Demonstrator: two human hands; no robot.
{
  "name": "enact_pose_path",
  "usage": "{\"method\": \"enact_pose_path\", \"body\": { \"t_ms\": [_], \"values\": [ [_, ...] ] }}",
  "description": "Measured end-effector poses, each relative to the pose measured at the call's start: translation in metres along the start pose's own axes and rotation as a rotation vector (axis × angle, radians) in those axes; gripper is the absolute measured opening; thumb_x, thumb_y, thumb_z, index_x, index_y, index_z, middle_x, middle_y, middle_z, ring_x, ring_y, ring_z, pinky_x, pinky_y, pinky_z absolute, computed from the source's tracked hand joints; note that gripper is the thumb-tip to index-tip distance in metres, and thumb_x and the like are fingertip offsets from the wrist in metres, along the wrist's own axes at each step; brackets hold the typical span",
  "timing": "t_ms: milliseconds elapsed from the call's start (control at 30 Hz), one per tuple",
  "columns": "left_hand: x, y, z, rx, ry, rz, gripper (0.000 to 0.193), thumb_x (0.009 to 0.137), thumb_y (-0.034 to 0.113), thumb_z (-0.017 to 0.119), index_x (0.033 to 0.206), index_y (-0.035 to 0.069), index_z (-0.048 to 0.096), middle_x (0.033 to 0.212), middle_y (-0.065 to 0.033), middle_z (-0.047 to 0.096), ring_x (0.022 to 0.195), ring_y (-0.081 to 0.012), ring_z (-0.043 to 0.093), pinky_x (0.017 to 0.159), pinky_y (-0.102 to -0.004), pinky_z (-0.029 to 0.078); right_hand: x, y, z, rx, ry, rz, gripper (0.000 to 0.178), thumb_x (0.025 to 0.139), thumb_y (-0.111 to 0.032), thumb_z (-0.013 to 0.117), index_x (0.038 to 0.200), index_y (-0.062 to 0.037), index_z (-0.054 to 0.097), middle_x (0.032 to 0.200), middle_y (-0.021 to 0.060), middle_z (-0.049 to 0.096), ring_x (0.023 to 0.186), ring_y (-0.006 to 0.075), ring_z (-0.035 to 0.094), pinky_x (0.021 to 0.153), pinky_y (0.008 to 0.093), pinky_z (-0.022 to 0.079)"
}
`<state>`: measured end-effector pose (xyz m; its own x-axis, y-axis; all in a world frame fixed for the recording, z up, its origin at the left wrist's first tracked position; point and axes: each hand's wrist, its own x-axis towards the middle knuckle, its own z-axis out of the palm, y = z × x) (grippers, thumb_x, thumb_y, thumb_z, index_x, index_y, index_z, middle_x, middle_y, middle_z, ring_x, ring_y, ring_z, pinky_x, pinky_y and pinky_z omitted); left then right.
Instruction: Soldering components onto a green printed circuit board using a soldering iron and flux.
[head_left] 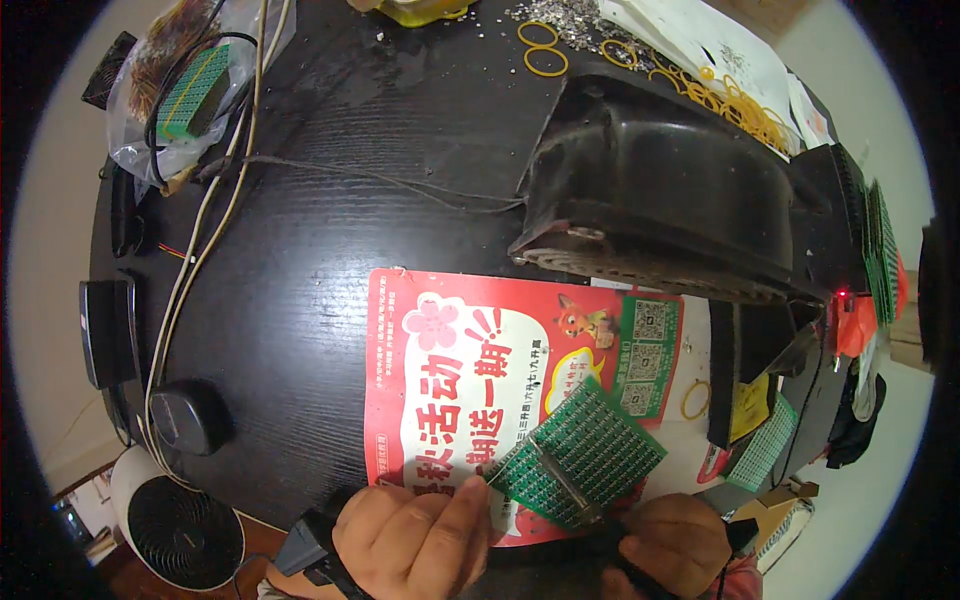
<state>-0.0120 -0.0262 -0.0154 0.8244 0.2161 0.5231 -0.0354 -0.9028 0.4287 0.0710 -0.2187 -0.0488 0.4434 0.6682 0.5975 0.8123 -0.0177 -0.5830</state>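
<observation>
A green circuit board (622,455) with rows of small pads is tilted over a red and white printed sheet (400,350) near the table's front edge. The thumb and fingers of my left hand (412,540) pinch the board's left corner. My right hand (678,545) is closed around the dark handle of a soldering iron (562,478). Its metal barrel slants up and left across the board. Whether the tip touches the board, I cannot tell. Part of the handle is hidden by my right fingers and the dark area below.
A large black housing (660,190) stands behind the sheet. Yellow rubber bands (735,110) and metal clippings (570,30) lie beyond it. At left are pale cables (222,215), a black box (192,417) and a plastic bag (135,150) holding boards. More boards (765,445) stand at right.
</observation>
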Motion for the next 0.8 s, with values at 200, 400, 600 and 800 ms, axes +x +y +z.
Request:
{"method": "enact_pose_path", "body": {
  "t_ms": [200, 400, 600, 800],
  "values": [
    [-0.038, 0.003, 0.010, 0.010, -0.123, -0.020, 0.029, 0.057, 0.001, 0.072, 0.085, -0.004, 0.067, 0.058, -0.0045, 0.055, 0.046, -0.0172, 0.051, 0.042, -0.0283, 0.039, -0.004, -0.011, -0.014, 0.109, -0.126, 0.089, 0.019, 0.076, -0.014, 0.071, 0.083, 0.0026, 0.064, 0.071, 0.0126, 0.063, 0.061, 0.0254, 0.062, 0.058, 0.0355, 0.056],
    [-0.001, -0.001, 0.000, 0.005, -0.018, 0.016, 0.017, 0.077, 0.003, 0.066, 0.089, -0.009, 0.065, 0.067, -0.0091, 0.059, 0.052, -0.0154, 0.054, 0.047, -0.0267, 0.045, -0.005, -0.008, -0.015, 0.108, -0.107, 0.031, 0.016, 0.076, -0.012, 0.069, 0.081, 0.0030, 0.064, 0.070, 0.0131, 0.062, 0.059, 0.0250, 0.060, 0.055, 0.0343, 0.055],
    [-0.003, -0.001, 0.002, 0.028, 0.002, 0.022, 0.018, 0.079, 0.004, 0.064, 0.091, -0.009, 0.065, 0.068, -0.0075, 0.059, 0.052, -0.0138, 0.052, 0.047, -0.0261, 0.044, 0.000, -0.010, -0.016, 0.126, -0.135, 0.058, 0.018, 0.076, -0.013, 0.069, 0.081, 0.0033, 0.064, 0.070, 0.0136, 0.061, 0.059, 0.0249, 0.060, 0.054, 0.0342, 0.054],
    [-0.029, 0.004, 0.009, -0.018, -0.147, -0.028, 0.029, 0.059, 0.006, 0.070, 0.086, -0.005, 0.067, 0.060, -0.0054, 0.057, 0.046, -0.0173, 0.051, 0.042, -0.0284, 0.039, 0.003, -0.006, -0.005, 0.061, -0.065, 0.024, 0.020, 0.076, -0.015, 0.070, 0.082, 0.0029, 0.065, 0.071, 0.0130, 0.061, 0.060, 0.0260, 0.061, 0.057, 0.0356, 0.055]
  ]
}}
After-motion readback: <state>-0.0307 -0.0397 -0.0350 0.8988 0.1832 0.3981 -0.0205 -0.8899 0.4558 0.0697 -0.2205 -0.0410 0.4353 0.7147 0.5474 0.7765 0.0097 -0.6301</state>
